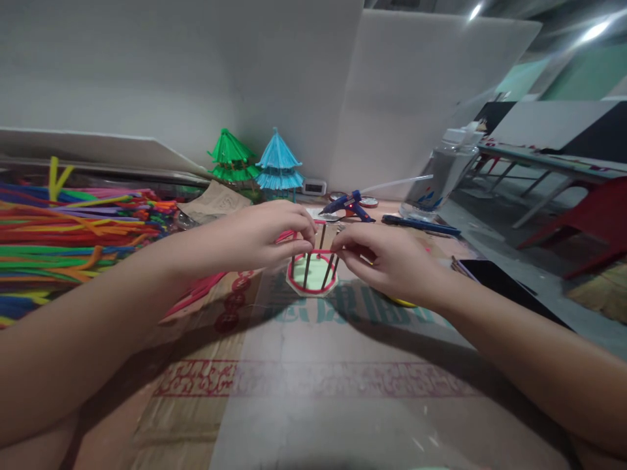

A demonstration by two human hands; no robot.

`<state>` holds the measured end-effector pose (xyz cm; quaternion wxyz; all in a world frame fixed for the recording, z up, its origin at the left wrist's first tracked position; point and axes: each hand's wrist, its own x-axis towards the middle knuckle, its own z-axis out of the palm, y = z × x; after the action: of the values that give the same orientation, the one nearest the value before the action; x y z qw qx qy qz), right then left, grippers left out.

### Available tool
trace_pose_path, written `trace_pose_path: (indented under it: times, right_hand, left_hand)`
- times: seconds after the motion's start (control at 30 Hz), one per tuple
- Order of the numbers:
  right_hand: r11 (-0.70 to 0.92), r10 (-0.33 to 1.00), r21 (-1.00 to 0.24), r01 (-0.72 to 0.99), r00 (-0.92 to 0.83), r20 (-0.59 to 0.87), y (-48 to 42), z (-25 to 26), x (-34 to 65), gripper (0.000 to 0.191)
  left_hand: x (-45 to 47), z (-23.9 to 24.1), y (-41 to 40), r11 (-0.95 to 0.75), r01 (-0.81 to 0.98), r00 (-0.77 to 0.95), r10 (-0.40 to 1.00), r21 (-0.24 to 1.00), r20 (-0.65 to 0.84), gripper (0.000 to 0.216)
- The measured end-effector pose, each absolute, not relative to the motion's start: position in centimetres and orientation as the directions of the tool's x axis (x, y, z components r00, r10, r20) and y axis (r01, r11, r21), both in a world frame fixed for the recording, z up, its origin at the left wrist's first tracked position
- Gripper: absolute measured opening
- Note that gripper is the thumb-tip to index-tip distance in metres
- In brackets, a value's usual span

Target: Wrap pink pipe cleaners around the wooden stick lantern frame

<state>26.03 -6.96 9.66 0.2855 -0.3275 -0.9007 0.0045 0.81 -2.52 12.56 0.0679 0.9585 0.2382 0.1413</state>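
Between my hands stands a small pavilion frame [307,271]: a pale octagonal base edged in red, with several thin dark posts rising from it. A red pipe cleaner [322,251] runs across the tops of the posts. My left hand [274,235] pinches its left end with thumb and fingers. At the other end, my right hand [386,254] has its curled fingertips closed on the same strip. The far side of the frame is partly covered by my fingers.
Many coloured pipe cleaners [73,241] lie at the left. Behind stand a green model pavilion [232,156], a blue one [279,163] and a glue gun [350,205]. A plastic jug [431,183], a blue cutter [418,224] and a dark tablet [509,290] are on the right.
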Motion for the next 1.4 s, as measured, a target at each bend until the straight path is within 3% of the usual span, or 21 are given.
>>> trace_pose_path:
  times: [0.17, 0.97, 1.4]
  right_hand:
    - [0.785, 0.593, -0.188, 0.590, -0.628, 0.504, -7.00, 9.72, 26.02, 0.015]
    - [0.781, 0.595, -0.169, 0.601, -0.634, 0.494, -7.18, 9.80, 25.91, 0.015]
    - [0.771, 0.623, -0.241, 0.590, -0.617, 0.482, -6.92, 9.45, 25.78, 0.016]
  left_hand:
    - [0.96, 12.48, -2.57, -0.847, 0.483, 0.816, 0.528, 0.222, 0.237, 0.035]
    - [1.08, 12.53, -2.45, -0.856, 0.476, 0.828, 0.513, 0.199, 0.225, 0.037]
    - [0.82, 12.00, -1.79, -0.866, 0.463, 0.830, 0.498, 0.190, 0.251, 0.037]
